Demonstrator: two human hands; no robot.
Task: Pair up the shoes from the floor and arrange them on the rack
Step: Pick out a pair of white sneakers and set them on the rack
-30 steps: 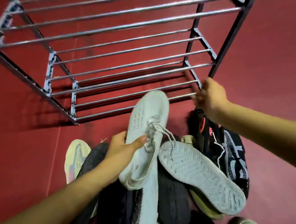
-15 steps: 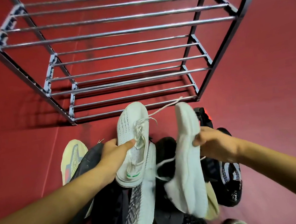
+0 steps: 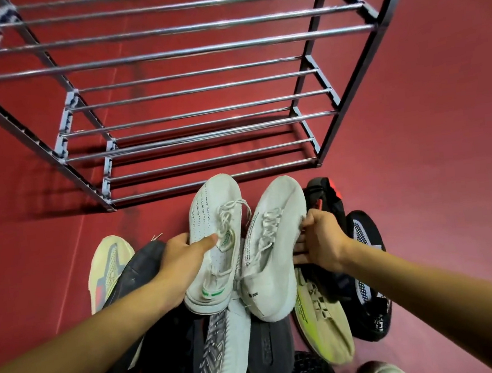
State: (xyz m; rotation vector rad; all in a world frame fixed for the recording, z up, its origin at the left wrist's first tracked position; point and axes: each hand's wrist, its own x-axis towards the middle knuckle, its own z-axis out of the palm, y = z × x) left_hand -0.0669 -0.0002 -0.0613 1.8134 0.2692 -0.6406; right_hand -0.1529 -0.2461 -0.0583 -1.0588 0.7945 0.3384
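The right hand (image 3: 320,239) just flipped its white sneaker (image 3: 275,244) laces-up beside the one clamped in the left hand (image 3: 182,259), so that's a matched pair, both grips pinching a shoe above the floor pile (image 3: 226,355). The rack (image 3: 203,136) shelves are bare and nothing blocks them, just loose laces dangling.

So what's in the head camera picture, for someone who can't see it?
Two hands, left hand and right hand, each hold a white shoe side by side above a shoe pile on a red floor, facing a bare metal rack.
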